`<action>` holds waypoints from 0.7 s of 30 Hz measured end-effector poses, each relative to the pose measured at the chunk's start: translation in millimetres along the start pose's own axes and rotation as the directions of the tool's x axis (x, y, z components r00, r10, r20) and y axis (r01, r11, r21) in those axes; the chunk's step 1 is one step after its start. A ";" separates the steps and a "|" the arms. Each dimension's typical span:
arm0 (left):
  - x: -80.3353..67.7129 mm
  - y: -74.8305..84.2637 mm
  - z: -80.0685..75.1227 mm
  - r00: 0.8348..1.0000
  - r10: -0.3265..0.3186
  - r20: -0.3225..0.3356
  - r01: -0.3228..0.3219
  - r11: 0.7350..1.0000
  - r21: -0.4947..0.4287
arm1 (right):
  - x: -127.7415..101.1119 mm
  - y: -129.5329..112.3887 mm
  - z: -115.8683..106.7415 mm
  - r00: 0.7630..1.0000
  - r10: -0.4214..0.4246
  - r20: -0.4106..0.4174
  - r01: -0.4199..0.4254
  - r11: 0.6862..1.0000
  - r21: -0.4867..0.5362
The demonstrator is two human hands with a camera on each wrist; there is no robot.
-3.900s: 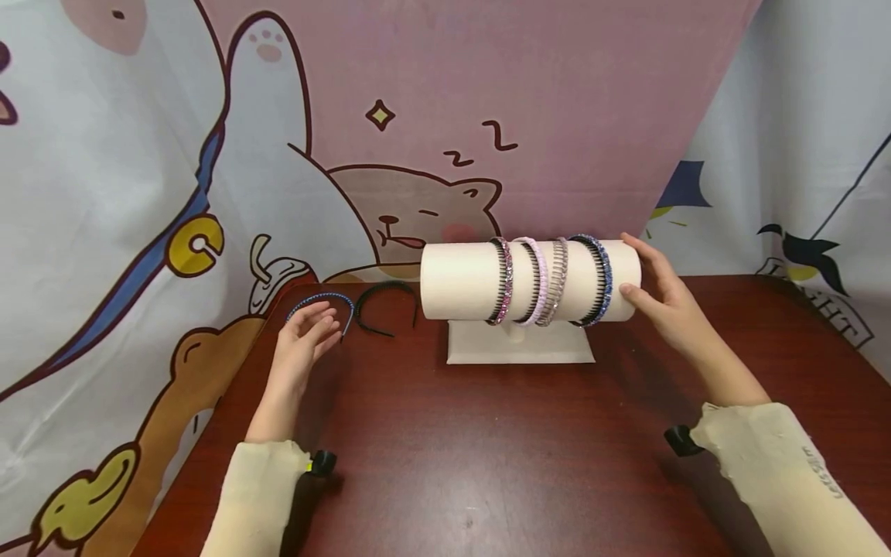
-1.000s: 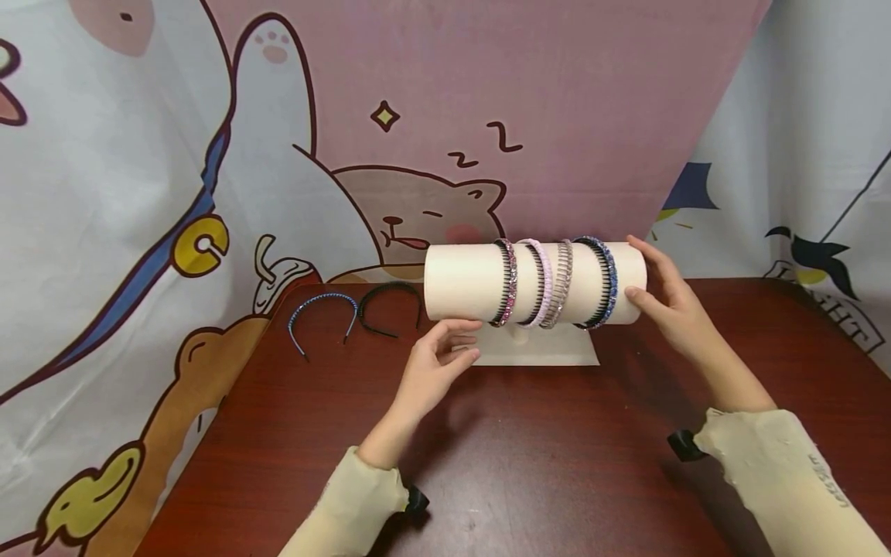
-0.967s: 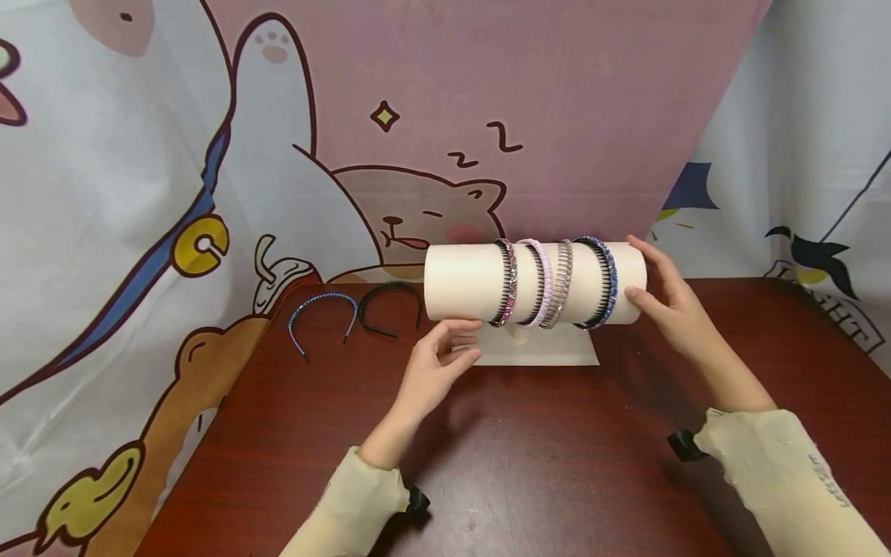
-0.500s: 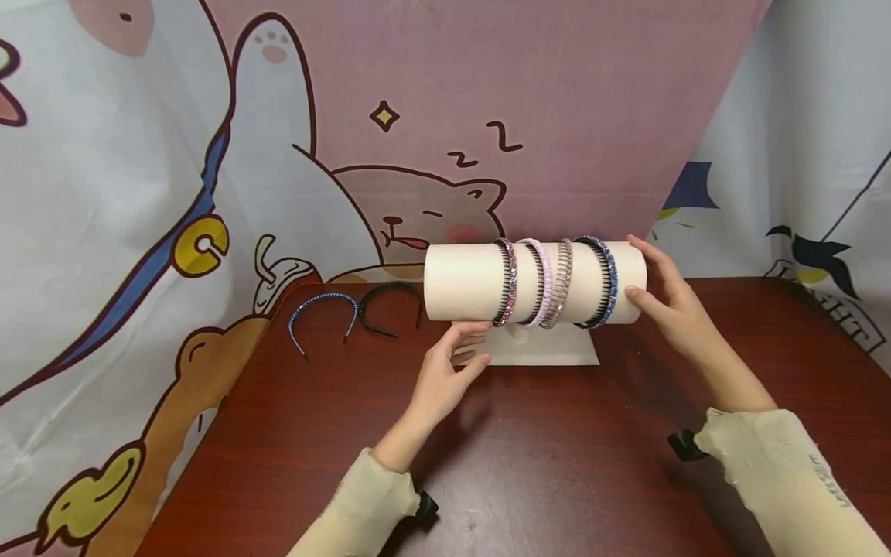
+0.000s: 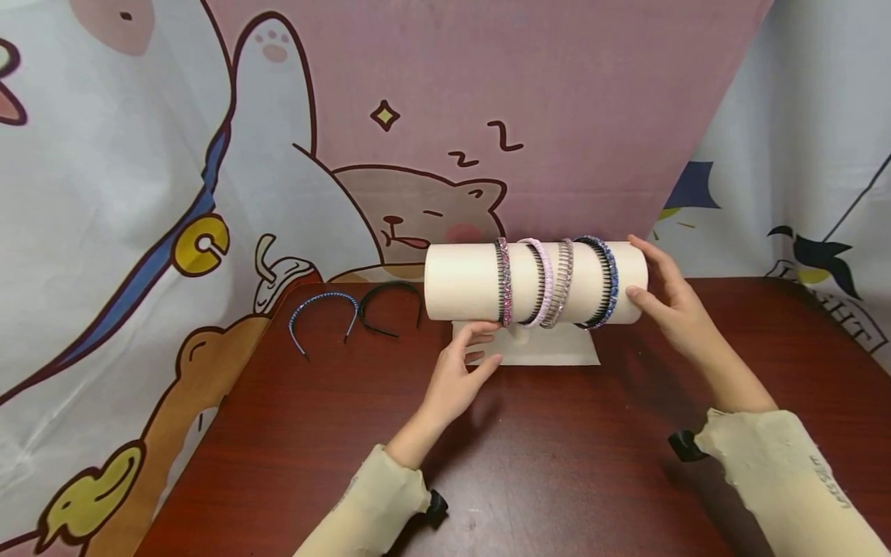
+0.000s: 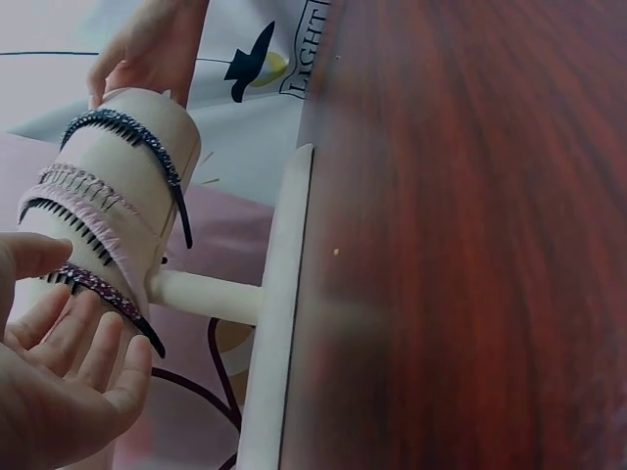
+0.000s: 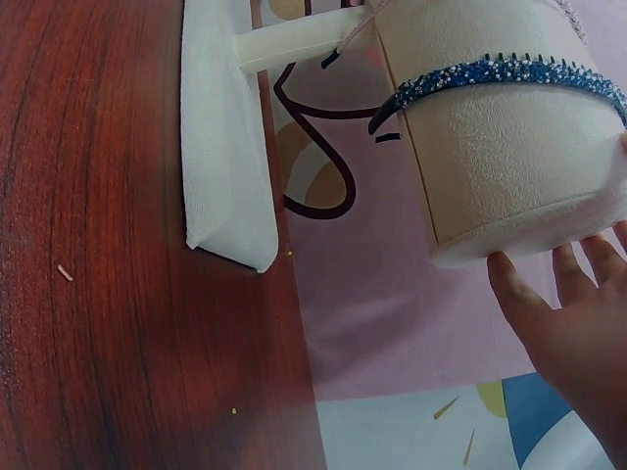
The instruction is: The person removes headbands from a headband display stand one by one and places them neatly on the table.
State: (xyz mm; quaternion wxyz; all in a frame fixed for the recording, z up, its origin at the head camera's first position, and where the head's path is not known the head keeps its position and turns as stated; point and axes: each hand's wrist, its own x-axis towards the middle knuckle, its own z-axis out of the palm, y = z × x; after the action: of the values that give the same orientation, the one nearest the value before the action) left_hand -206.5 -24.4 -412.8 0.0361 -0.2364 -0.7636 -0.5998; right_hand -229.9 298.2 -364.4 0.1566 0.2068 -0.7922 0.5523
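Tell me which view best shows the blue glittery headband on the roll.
The right wrist view: the blue glittery headband looks largest and most detailed there, though it reaches the frame edge. The head view shows it small on the roll; the left wrist view shows it from the other side, farther off.

Tbl (image 5: 550,472) at 6: wood-look, dk red-brown grain, smooth, semi-gloss. Roll (image 5: 462,282) at 3: cream, matt, fine nap, prob. velvet-type cloth. Base (image 5: 546,352), 6 of roll: same matt finish, smooth. Pink glitter band (image 5: 506,282), 9 of roll ctr, & blue glitter band (image 5: 610,286), 3 of it: rough, sparkly, blk plastic-look teeth. Pale pink band (image 5: 547,282): softer, less shiny. Thin blk band (image 5: 390,285), 9 of roll: plastic-look. Backdrop (image 5: 592,116) at 12: matt printed cloth, lt creases. Sleeves (image 5: 372,499) at 7 & 4: matt cloth.
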 end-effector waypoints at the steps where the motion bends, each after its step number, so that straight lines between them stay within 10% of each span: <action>1: -0.1 -0.7 0.7 1.000 -0.003 0.004 0.003 1.000 -0.002 | 0.0 0.0 0.0 1.000 0.001 -0.001 -0.001 1.000 -0.001; 21: 3.4 -4.0 15.6 0.996 -0.032 0.086 0.037 0.998 -0.054 | 0.2 -0.2 0.4 1.000 -0.005 -0.001 0.005 0.999 0.033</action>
State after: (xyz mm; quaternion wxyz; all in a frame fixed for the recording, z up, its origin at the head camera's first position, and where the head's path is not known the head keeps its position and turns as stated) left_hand -207.6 -9.4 -419.6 -0.0134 -0.2494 -0.7516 -0.6105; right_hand -230.0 297.8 -364.3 0.1551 0.2111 -0.7823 0.5652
